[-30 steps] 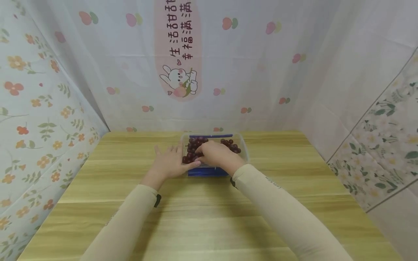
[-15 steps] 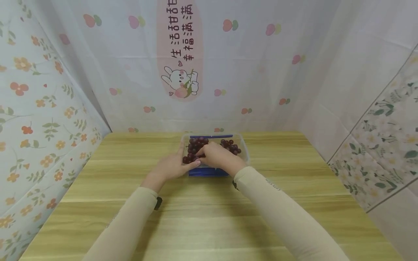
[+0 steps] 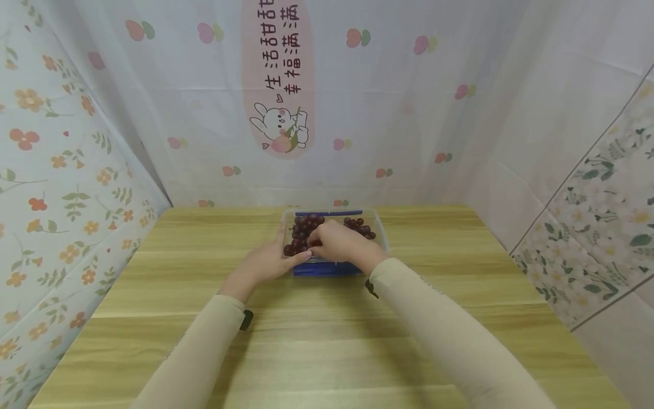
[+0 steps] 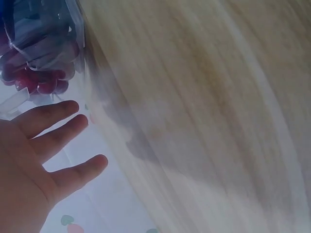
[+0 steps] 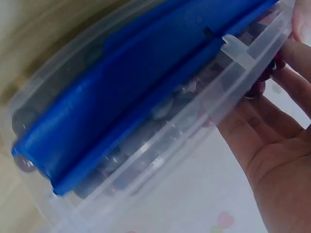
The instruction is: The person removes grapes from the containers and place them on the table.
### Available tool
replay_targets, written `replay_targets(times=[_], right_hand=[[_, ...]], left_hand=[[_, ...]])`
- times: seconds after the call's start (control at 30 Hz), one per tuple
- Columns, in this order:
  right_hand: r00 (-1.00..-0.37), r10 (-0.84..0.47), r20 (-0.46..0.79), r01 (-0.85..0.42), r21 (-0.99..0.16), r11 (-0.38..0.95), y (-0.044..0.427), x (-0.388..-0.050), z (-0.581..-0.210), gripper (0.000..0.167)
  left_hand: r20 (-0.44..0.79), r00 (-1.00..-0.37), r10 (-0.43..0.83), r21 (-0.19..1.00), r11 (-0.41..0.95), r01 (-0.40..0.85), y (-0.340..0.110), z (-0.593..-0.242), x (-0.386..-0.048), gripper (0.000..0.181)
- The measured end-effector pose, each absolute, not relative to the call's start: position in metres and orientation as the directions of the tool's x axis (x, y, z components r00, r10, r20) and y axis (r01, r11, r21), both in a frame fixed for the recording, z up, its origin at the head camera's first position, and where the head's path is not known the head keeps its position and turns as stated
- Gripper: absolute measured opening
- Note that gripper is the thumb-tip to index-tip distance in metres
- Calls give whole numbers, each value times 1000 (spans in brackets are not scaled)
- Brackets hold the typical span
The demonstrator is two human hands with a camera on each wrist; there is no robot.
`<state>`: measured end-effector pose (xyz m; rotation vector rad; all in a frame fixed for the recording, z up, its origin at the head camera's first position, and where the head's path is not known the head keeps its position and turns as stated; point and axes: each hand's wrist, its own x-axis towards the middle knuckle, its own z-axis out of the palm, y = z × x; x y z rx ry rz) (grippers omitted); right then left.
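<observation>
A clear plastic box [image 3: 382,234] with blue clasps [image 3: 327,269] stands at the back middle of the table, dark red grapes [image 3: 302,227] inside on both sides. My left hand [image 3: 260,264] rests against the box's left side, thumb along the front rim. In the left wrist view that hand [image 4: 24,165] has its visible fingers straight and spread. My right hand [image 3: 342,243] reaches over the front rim into the box. Its fingers [image 5: 277,119] curl around grapes [image 5: 257,89] in the right wrist view; some fingertips are hidden.
The box stands on a wood-grain table [image 3: 327,352]. A white printed curtain [image 3: 409,113] hangs just behind the table's back edge. Floral cloth [image 3: 66,199] flanks the left side, and more floral covering [image 3: 603,227] is on the right.
My left fingers, spread out above the table a second ago, have come down beside the box, mostly out of the head view. The right hand stays among the grapes, shifting only slightly.
</observation>
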<state>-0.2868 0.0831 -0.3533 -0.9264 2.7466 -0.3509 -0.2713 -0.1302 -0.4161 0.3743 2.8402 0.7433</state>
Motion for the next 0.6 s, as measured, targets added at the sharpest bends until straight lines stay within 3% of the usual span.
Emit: replay_targets(times=[0.17,0.6], right_hand=[[-752,-653,-93,-619,-242,747,83,-285,-342,27],[-774,-633,8,-625,-169,762,88,-281,-302,28]], left_hand=[[-92,-953,288,519,831,201,-130,-418,-272,124],[-118,-945,304,616,769,171,-131,-423,-271,125]])
